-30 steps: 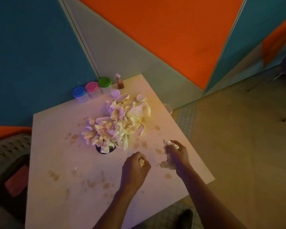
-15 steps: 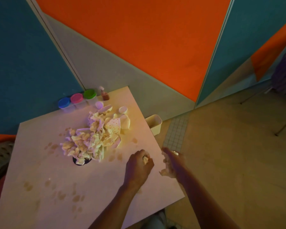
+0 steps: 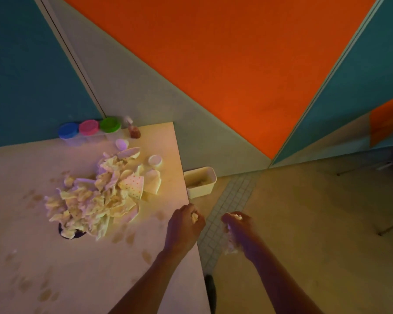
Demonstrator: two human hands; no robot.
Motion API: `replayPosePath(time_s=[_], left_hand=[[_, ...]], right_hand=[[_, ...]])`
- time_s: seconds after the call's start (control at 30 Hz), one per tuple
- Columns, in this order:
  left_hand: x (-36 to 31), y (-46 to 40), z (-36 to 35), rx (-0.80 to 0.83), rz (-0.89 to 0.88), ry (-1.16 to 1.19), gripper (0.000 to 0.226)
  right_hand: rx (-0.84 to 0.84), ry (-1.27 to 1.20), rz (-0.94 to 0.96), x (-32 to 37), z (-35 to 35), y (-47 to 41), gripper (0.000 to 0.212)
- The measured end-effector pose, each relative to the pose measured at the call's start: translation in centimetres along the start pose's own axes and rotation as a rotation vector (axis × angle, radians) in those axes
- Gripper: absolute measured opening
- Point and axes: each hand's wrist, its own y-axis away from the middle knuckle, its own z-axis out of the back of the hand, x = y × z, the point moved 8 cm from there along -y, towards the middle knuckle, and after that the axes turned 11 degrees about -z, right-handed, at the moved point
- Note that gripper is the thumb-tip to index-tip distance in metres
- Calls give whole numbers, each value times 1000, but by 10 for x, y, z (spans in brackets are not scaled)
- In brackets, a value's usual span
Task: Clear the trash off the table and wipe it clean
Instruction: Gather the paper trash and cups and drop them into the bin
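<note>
At the far left edge of the table [image 3: 55,257], against the wall, stand 3 jars in a row: blue lid [image 3: 67,130], pink lid [image 3: 88,127], green lid [image 3: 110,124]. Just right of them is a small spray bottle [image 3: 133,130] with brownish liquid. Brown stains [image 3: 45,293] dot the tabletop, thickest near the front left and around the middle.

The trash pile [image 3: 95,198] sits in the middle of the table: crumpled napkins, flattened paper cups, a dotted paper plate [image 3: 133,184] tilted on its right side, and a dark round object [image 3: 70,233] half-hidden under its near edge. 2 small white cups lie just beyond it, one [image 3: 121,144] near the bottle, the other [image 3: 155,160] toward the right edge.

The left hand [image 3: 185,225] is clenched around a small wad of paper [image 3: 194,216], held over the table's right edge. Beyond the edge, on the floor and close to the table, stands a cream bin [image 3: 200,182] with some scraps at the bottom. The right hand [image 3: 238,232] is past the table, above the tiled floor strip, grasping crumpled paper [image 3: 230,248] that shows above and below its fist. Both hands are near the bin but short of it.

A dark shoe [image 3: 210,288] shows just right of the table's front corner.
</note>
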Motion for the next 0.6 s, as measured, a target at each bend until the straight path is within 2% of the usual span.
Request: replayPosePath(time_s=[0.23,0.4,0.6], left_hand=[[-1,-24,-2,-97,55,-97,11],[5,-34,-4,-162,102,-136,11],[0,-52,-27,-222,188,-199,13]], right_hand=[[66,9,16,34,-15,-37,9],[133,83,-3,54,-24,-57,14],[163,176,-34,83,4,-99,8]])
